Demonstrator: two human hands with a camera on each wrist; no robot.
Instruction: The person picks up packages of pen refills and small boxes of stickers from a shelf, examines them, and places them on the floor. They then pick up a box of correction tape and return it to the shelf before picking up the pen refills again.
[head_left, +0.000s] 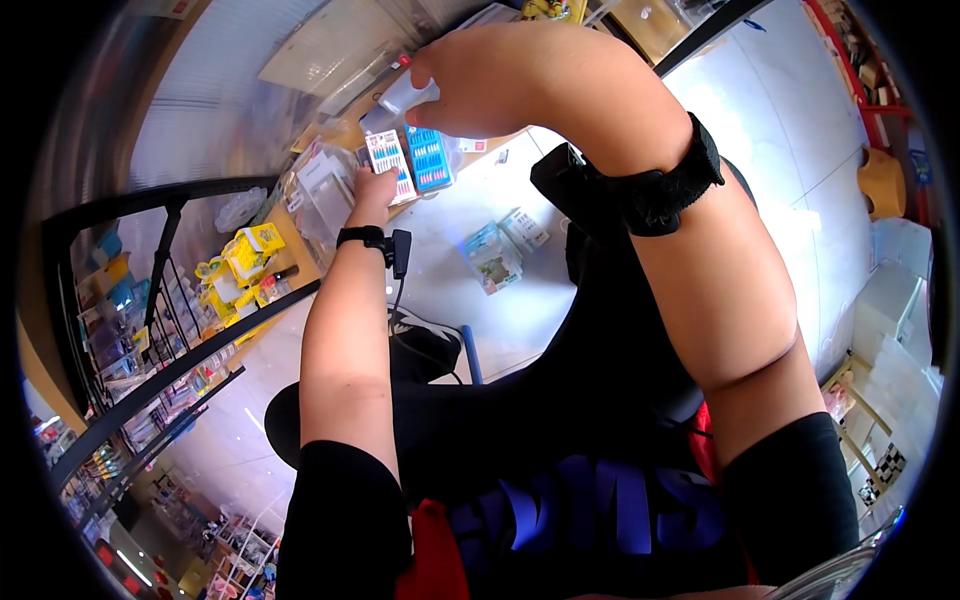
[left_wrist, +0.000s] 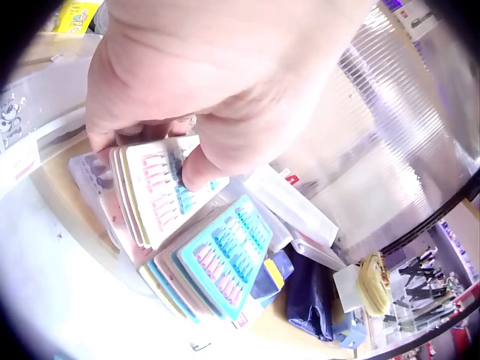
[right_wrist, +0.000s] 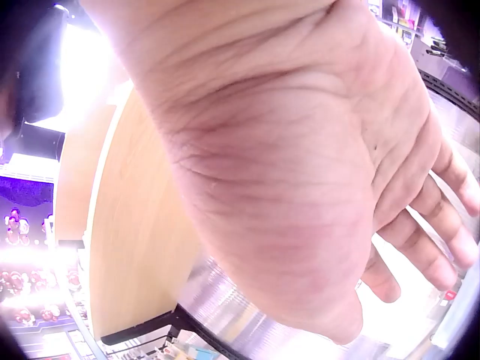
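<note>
My left hand (head_left: 377, 188) grips a stack of white-edged cards (left_wrist: 161, 187) with rows of small pink and blue sticks. In the left wrist view, its thumb lies over the front card while the other fingers go behind the stack, partly hidden. Beside it leans a second stack of blue cards (head_left: 428, 158), printed or filled with similar rows. Above these stacks, my right hand (head_left: 490, 85) reaches in from the right, close to a translucent white box (head_left: 405, 97). The right wrist view shows that hand's fingers (right_wrist: 416, 244) extended and spread.
A wooden shelf board (left_wrist: 262, 330) carries the stacks, with a dark blue pouch (left_wrist: 309, 296) farther along. Clear plastic packs (head_left: 322, 190) and yellow packages (head_left: 245, 258) lie to the left. Flat packets (head_left: 495, 255) lie on the tiled floor. A black metal bar (head_left: 200, 365) crosses the left.
</note>
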